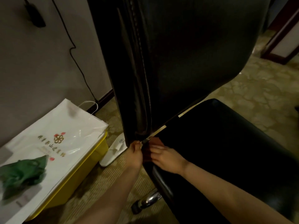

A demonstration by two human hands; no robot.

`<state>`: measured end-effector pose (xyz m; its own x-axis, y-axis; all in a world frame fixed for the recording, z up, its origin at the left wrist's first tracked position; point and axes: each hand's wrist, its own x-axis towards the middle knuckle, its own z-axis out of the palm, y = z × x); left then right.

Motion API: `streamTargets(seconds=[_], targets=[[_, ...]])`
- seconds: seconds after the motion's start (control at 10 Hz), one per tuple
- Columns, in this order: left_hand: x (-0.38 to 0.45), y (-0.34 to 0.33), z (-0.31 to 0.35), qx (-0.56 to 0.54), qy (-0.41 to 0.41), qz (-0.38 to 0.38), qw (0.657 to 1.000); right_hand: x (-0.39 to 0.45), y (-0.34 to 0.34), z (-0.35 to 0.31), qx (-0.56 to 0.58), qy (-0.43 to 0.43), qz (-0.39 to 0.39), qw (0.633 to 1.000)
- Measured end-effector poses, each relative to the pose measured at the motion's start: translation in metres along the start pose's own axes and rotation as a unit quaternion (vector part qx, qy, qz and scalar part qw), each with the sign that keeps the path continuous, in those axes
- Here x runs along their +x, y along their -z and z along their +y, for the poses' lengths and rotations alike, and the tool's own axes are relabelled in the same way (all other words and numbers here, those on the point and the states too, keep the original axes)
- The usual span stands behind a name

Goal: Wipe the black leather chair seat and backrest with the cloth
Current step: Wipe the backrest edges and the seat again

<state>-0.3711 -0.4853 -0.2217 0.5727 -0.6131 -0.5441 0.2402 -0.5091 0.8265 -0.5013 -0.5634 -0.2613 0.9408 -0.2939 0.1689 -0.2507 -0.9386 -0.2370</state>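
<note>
At the lower corner of the backrest (186,54), where it met the seat (226,143): left hand (135,155), fingers pinched on the backrest's bottom edge; right hand (163,156), fingers curled at the seat's rear edge, contents not discernible. Green cloth (22,175) lay well apart on a white bag (64,126) over a yellow box (84,172). White slipper (114,149) on patterned carpet (258,94).

Backrest (186,54) top cut off; cloth (146,152) mostly hidden between hands.
</note>
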Motion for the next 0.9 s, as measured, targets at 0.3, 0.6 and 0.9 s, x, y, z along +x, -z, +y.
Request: streamTargets(seconds=[0.3, 0.6, 0.9], targets=[[0.000, 0.000, 0.006, 0.035, 0.025, -0.014, 0.999, 0.069, 0.070, 0.008, 0.684, -0.524, 0.372, 0.345], [-0.003, -0.005, 0.002, 0.095, -0.018, -0.041, 0.994, 0.087, 0.104, -0.092, 0.768, -0.523, 0.326, 0.175], [-0.014, -0.012, 0.018, 0.139, -0.031, -0.083, 0.986, 0.086, 0.131, -0.066, 0.701, -0.525, 0.388, 0.285]])
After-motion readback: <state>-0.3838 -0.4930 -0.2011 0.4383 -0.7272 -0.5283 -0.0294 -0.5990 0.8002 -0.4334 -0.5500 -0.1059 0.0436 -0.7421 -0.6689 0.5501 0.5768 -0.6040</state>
